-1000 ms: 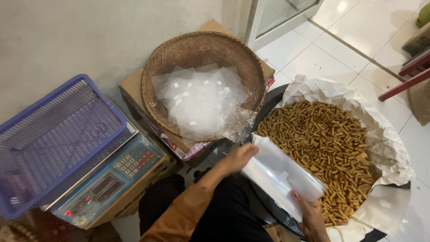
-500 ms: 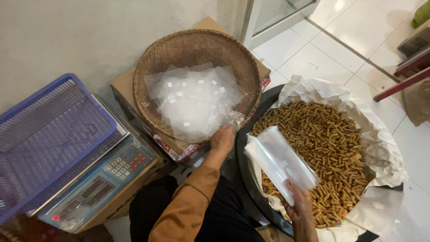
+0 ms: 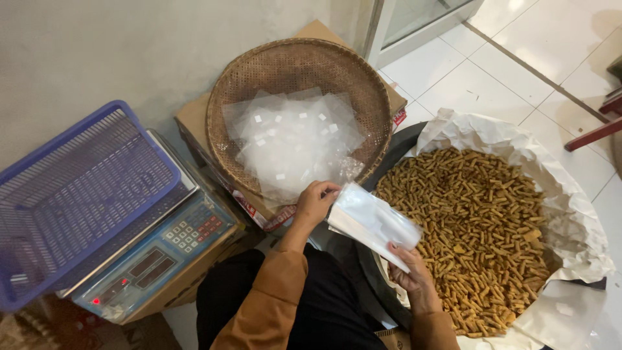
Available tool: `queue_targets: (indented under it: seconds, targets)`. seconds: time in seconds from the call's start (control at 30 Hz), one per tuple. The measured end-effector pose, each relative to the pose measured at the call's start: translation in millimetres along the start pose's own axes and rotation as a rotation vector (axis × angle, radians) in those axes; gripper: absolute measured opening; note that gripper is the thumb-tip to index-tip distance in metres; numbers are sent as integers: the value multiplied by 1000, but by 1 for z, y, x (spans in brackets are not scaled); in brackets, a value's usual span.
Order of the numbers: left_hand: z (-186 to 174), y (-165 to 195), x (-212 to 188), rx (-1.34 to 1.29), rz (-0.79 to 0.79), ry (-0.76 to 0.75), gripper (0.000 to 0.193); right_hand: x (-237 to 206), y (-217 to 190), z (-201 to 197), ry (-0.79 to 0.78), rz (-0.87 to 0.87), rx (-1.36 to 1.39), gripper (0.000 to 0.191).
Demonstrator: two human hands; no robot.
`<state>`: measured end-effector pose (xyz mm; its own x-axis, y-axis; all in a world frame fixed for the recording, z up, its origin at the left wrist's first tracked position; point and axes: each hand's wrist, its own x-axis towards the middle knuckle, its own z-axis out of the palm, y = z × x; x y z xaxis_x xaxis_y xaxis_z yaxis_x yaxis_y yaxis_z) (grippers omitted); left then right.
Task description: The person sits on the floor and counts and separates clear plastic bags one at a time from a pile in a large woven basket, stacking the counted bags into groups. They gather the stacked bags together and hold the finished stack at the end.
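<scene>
Between the two hands, a clear plastic bag [image 3: 372, 222] is stretched flat and tilted, its upper-left end pinched by the left hand [image 3: 315, 202] and its lower-right end pinched by the right hand [image 3: 408, 272]. Left fingers [image 3: 329, 189] are curled shut over the bag's top corner, with the thumb side underneath out of sight. Right fingers are closed on the bag's lower edge, the thumb lying on top of the plastic. Whether the bag holds anything cannot be told; it looks flat.

Just beyond the left hand lies a round woven basket [image 3: 259, 84], resting on a cardboard box [image 3: 194, 120], and a loose heap of more clear bags [image 3: 291, 139] lies inside it; the left knuckles are right at the basket's near rim. To the right, under and beyond the held bag, a wide dark basin [image 3: 400, 139] lined with white paper [image 3: 570, 214] is filled with short golden-brown snack sticks [image 3: 486, 227]; the right hand hovers over their near edge.

Further left, a digital weighing scale [image 3: 162, 249] with a keypad and a small red light stands on the floor, and a blue plastic mesh basket [image 3: 71, 194] sits on its pan. Brown sleeves [image 3: 259, 304] and dark trousers [image 3: 317, 304] fill the bottom of the view. White floor tiles [image 3: 538, 45] spread at the upper right.
</scene>
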<state>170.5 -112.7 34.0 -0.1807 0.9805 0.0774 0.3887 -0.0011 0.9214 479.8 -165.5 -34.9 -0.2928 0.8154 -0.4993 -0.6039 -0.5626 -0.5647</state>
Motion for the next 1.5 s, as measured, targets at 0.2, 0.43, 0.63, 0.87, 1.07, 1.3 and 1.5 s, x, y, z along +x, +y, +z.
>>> queue_targets:
  seconds: [0.2,0.43,0.63,0.87,1.07,1.3,1.5]
  targets:
    - [-13,16,-24,166,213,80,11,2,-5,6,14,-18,12,24]
    - [-16,16,-28,333,170,85,31,13,7,18,30,55,315,27]
    - [-15,21,-30,188,73,131,21,4,40,37,236,-227,-71,26]
    - [-8,20,-28,197,331,129,20,-2,50,59,187,-242,-92,26]
    - [8,36,-38,189,560,-81,20,14,49,74,140,-256,-1,26]
    - [11,69,-75,55,568,-233,17,19,36,82,36,-414,121,32]
    - [21,84,-91,-50,645,-372,8,24,15,91,223,-389,98,41]
